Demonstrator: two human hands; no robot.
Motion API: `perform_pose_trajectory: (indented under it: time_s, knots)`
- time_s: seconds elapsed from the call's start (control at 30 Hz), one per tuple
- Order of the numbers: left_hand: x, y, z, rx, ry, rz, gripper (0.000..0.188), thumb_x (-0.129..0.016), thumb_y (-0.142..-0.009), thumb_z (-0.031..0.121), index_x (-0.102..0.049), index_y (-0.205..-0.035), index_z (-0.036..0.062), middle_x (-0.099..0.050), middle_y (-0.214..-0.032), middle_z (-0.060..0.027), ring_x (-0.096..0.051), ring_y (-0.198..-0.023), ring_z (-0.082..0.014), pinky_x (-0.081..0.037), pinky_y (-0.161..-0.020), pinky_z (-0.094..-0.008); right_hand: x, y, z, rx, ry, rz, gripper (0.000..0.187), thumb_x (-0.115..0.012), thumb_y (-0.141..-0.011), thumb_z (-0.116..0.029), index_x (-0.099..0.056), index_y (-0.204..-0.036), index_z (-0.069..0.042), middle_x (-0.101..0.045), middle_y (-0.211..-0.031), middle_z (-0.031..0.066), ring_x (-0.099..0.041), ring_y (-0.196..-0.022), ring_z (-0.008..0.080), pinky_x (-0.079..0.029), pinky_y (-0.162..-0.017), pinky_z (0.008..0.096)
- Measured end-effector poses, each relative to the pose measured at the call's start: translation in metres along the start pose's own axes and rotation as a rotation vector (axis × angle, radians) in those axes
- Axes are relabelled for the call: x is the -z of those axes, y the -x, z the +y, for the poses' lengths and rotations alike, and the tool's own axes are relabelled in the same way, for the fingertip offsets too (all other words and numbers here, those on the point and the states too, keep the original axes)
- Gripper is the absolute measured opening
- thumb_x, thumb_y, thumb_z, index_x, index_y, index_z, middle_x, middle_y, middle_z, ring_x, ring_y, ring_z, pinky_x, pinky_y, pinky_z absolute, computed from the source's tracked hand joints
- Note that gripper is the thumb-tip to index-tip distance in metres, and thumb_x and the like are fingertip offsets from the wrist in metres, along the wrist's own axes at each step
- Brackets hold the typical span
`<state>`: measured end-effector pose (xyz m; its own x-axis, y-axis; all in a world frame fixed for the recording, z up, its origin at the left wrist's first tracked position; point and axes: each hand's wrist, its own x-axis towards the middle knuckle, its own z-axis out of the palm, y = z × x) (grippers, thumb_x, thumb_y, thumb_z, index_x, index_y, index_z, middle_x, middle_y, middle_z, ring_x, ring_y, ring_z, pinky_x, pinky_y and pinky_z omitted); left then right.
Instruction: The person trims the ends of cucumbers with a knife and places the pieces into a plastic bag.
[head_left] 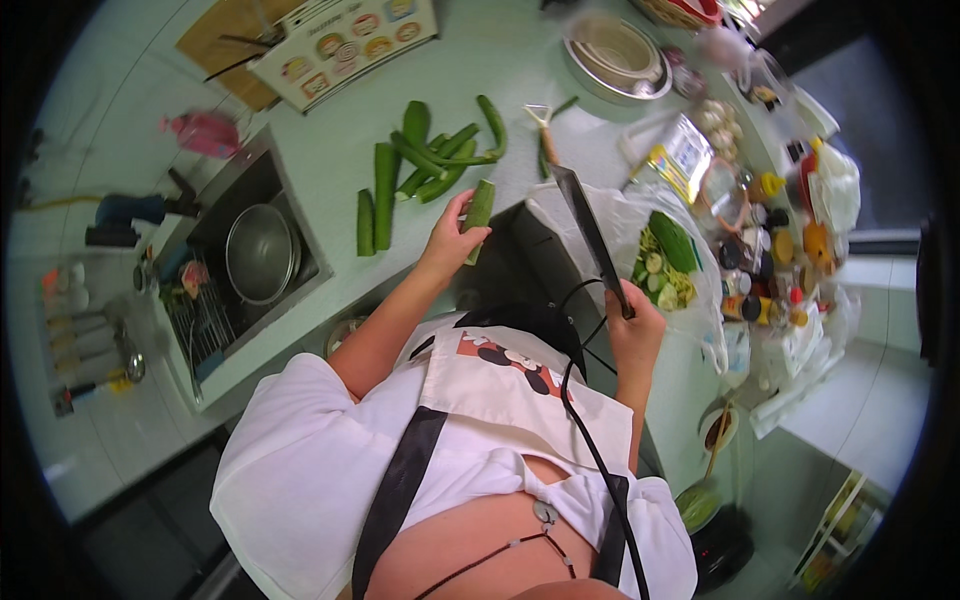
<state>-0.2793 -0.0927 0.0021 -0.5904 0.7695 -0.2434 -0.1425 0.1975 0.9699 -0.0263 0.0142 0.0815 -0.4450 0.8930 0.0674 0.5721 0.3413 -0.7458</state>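
Note:
My left hand (456,237) grips a short green cucumber piece (479,212) near the counter's front edge, fingers wrapped round it. In my right hand (634,328) is a kitchen knife (590,225), held by its dark handle with the long blade pointing up and away, apart from the cucumber piece. Beyond my left hand, several long green vegetables (437,155) lie in a loose pile, with cut lengths (375,205) at its left. A peeler (540,122) with a wooden handle lies beyond the blade. Right of the knife, a plastic bag (711,318) holds green scraps (662,275).
At the left is a sink (300,222) with a metal colander (262,254). A printed box (345,50) stands at the back. Bowls (617,58) sit back right, and jars and bottles (765,260) crowd the right side. A black cable (603,470) hangs down my front.

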Motion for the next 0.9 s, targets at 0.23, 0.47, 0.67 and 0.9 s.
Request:
perform_pose_trajectory:
  time_s: [0.23,0.47,0.67,0.9]
  knots:
    - [0.079,0.009,-0.019,-0.222,-0.637,0.462,0.066,-0.060,-0.071,0.007,-0.031,-0.131,0.0003,-0.032,-0.131,-0.0236,-0.039,-0.117,-0.0388,-0.035,-0.098,-0.0394,-0.058,-0.023,-0.042,-0.021,-0.072,-0.236,0.019,-0.063,-0.079,-0.016,-0.063,-0.093,-0.003,-0.056,-0.062,0.0102,-0.048,-0.054,0.0142,-0.042,-0.057,0.0269]
    - [0.113,-0.017,-0.041,-0.229,-1.123,0.457,0.075,-0.069,-0.068,0.014,-0.033,-0.134,0.0092,-0.025,-0.138,-0.0240,-0.030,-0.125,-0.0405,-0.029,-0.102,-0.0453,-0.102,-0.040,-0.064,-0.015,-0.087,-0.310,0.019,-0.062,-0.080,-0.019,-0.062,-0.090,-0.003,-0.043,-0.054,0.0066,-0.039,-0.051,0.0128,-0.038,-0.051,0.0288]
    - [0.126,-0.015,-0.050,-0.281,-0.999,0.486,0.071,-0.070,-0.068,0.019,-0.039,-0.131,0.0114,-0.030,-0.136,-0.0235,-0.032,-0.123,-0.0389,-0.029,-0.100,-0.0466,-0.100,-0.037,-0.066,-0.037,-0.064,-0.265,0.017,-0.062,-0.080,-0.018,-0.063,-0.089,-0.004,-0.043,-0.052,0.0052,-0.038,-0.050,0.0117,-0.037,-0.050,0.0276]
    - [0.109,-0.030,-0.022,-0.520,-0.910,0.480,0.033,-0.064,-0.073,0.011,-0.057,-0.106,0.0075,-0.053,-0.109,-0.0128,-0.048,-0.105,-0.0313,-0.038,-0.088,-0.0417,-0.080,-0.031,-0.060,-0.095,-0.107,-0.102,0.016,-0.063,-0.079,-0.013,-0.064,-0.093,-0.004,-0.045,-0.053,0.0026,-0.038,-0.051,0.0077,-0.036,-0.049,0.0247]
